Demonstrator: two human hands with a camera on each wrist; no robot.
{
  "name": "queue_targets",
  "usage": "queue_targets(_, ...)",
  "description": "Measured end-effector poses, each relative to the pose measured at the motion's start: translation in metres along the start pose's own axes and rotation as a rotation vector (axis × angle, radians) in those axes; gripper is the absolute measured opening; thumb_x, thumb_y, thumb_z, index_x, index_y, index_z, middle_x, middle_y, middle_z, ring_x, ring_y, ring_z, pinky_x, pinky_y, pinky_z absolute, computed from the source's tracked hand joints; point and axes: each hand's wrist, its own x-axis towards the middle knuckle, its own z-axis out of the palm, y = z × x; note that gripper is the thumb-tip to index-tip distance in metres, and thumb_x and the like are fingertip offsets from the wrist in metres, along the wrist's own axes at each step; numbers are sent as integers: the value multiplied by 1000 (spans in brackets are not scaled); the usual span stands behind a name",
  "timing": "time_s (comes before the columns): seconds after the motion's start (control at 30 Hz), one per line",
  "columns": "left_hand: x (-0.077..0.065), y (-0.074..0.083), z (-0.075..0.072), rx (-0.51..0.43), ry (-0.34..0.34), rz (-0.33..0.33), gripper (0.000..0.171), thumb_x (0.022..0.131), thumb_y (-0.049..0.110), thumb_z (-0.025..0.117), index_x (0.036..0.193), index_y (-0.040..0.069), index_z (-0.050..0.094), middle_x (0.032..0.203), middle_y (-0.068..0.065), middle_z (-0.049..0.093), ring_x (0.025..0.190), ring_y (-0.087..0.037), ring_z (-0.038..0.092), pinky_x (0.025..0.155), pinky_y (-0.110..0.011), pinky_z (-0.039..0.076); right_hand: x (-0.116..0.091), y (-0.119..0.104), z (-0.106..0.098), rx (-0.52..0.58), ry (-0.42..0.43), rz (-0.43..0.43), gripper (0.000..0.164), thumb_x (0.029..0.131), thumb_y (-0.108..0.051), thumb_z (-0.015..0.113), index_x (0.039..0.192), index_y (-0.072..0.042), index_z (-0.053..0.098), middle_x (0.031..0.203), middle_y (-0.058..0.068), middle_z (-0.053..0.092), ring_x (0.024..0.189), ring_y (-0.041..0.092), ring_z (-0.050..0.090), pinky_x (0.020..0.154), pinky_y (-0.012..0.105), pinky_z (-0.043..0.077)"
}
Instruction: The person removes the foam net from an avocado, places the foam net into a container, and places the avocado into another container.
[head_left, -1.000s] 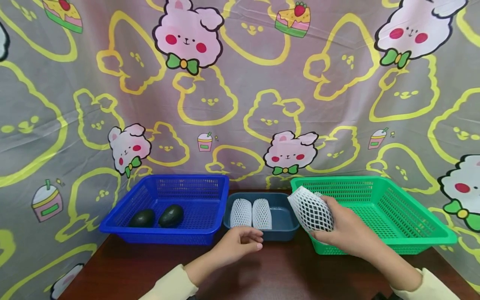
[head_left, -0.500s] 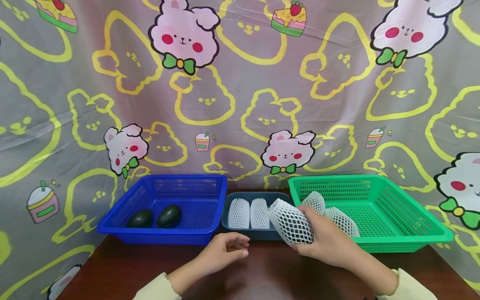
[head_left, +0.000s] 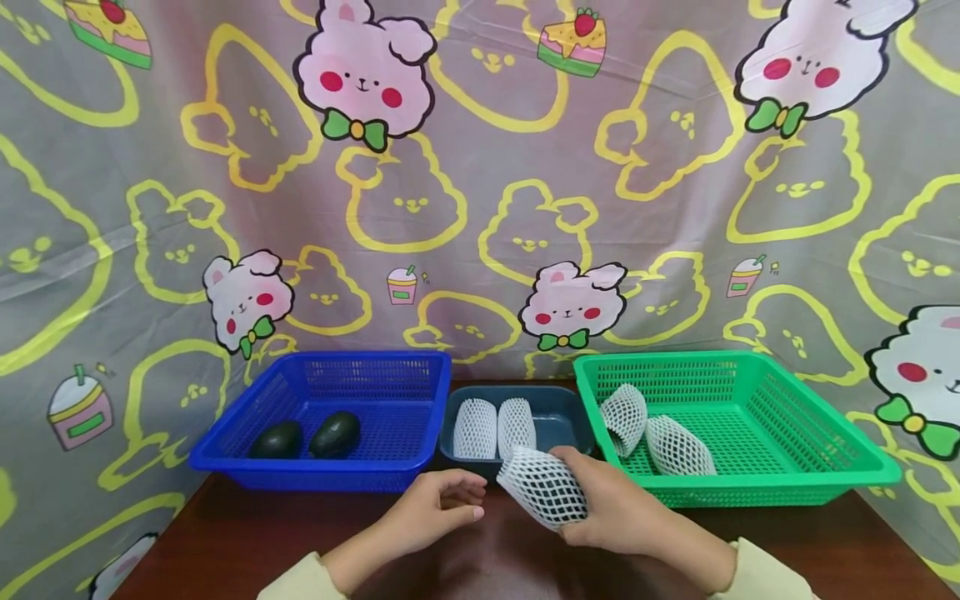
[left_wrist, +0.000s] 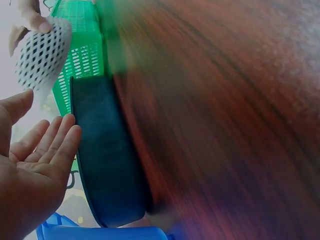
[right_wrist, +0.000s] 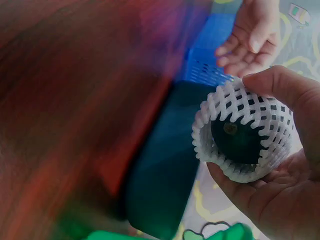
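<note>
In the head view my right hand [head_left: 611, 504] holds an avocado in a white foam net [head_left: 546, 490] over the table, in front of the dark tray. The right wrist view shows the dark green end of the avocado [right_wrist: 240, 142] through the net's open end, with thumb and fingers round the net. My left hand [head_left: 438, 512] hovers to the left of it, fingers relaxed and slightly bent, holding nothing. In the left wrist view the left palm [left_wrist: 37, 170] faces the netted avocado, apart from it.
A blue basket [head_left: 322, 475] at left holds two bare avocados [head_left: 335, 435]. Two white foam nets [head_left: 476, 429] lie in the dark blue-grey tray [head_left: 562, 412] in the middle. Two netted avocados [head_left: 678, 447] lie in the green basket [head_left: 780, 492] at right. A patterned curtain hangs behind.
My right hand has carried the netted avocado left and down from the green basket's edge, leaving two netted avocados visible there. My left hand has shifted slightly left in the view.
</note>
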Motion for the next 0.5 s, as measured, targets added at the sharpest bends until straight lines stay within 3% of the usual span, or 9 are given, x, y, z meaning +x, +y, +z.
queue_targets(0.23,-4,-5,-2,0,0,-8,27,89,6,70,114,-3,65,103,-16,68,94,-27,67,82,-27,53,7,8,15,-9,-75,-49,81,68,-21,84,137,-8,42,117,1,58,96,12,55,79,32,51)
queue_targets(0.5,-6,-6,-5,36,2,-45,25,89,9,71,111,-2,66,102,-11,69,91,-17,66,80,-26,53,14,17,28,-8,-135,-116,77,64,-15,84,131,-17,47,111,-9,57,93,6,54,80,28,49)
